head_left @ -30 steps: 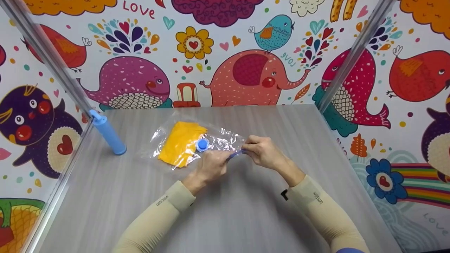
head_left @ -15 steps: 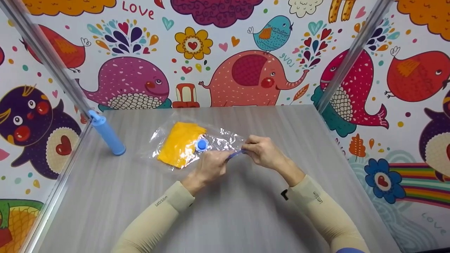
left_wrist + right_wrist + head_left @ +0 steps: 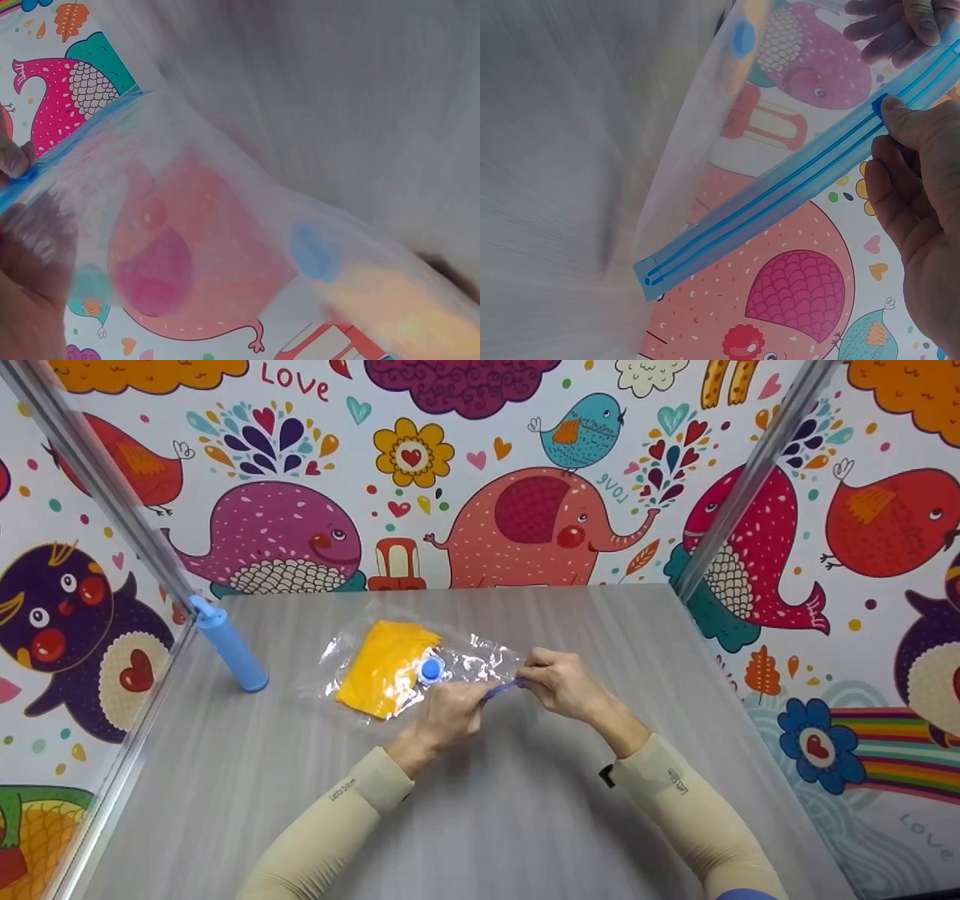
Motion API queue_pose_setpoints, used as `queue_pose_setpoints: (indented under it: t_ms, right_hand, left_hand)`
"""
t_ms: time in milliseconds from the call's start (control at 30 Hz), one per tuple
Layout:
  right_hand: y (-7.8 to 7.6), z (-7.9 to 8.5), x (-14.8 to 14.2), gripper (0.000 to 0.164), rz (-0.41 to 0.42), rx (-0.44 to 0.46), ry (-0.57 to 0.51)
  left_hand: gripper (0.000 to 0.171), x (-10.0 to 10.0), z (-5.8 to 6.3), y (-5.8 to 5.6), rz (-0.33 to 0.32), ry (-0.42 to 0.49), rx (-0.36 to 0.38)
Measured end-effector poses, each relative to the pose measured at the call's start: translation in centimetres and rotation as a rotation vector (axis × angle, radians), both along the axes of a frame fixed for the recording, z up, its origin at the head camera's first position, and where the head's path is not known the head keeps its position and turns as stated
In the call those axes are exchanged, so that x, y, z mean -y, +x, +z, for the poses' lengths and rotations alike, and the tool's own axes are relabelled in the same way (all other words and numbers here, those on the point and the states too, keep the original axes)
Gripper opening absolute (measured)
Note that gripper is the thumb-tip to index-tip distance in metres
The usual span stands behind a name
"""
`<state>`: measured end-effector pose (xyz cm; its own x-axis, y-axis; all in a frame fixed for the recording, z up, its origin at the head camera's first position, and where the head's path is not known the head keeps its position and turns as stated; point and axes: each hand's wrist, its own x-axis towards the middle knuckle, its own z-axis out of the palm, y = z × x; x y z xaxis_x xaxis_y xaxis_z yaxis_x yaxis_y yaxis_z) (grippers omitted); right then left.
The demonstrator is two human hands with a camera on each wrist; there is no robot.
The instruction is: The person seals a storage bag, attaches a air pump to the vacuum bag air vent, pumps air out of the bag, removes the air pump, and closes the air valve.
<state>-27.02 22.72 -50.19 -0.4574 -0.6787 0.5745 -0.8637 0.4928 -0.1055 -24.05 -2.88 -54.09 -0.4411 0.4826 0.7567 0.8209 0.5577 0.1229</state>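
A clear plastic vacuum storage bag (image 3: 480,656) lies at the middle of the table, with folded yellow fabric (image 3: 384,669) inside and a round blue valve (image 3: 431,670) on its face. Its blue zip strip (image 3: 780,199) runs between my hands along the near right edge. With thumb and fingers, my left hand (image 3: 451,710) pinches that edge. My right hand (image 3: 559,681) grips a dark blue zip slider (image 3: 879,105) on the strip, its thumb on top in the right wrist view. The left wrist view shows the bag's film raised and blurred, with fingertips (image 3: 13,159) at the blue edge.
A light blue hand pump (image 3: 232,649) stands toward the back left of the grey wood-grain table (image 3: 465,825). Walls printed with cartoon animals (image 3: 525,525) rise at the back and both sides, with metal posts (image 3: 727,495) at the corners.
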Motion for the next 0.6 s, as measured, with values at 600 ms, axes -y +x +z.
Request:
queue_pose_setpoints:
  t_ms: [600]
  right_hand:
    - [-0.11,-0.13,-0.18,0.011,-0.009,0.017,0.003]
  left_hand:
    - [0.021,0.16,-0.11,-0.16,-0.003,-0.002,-0.027]
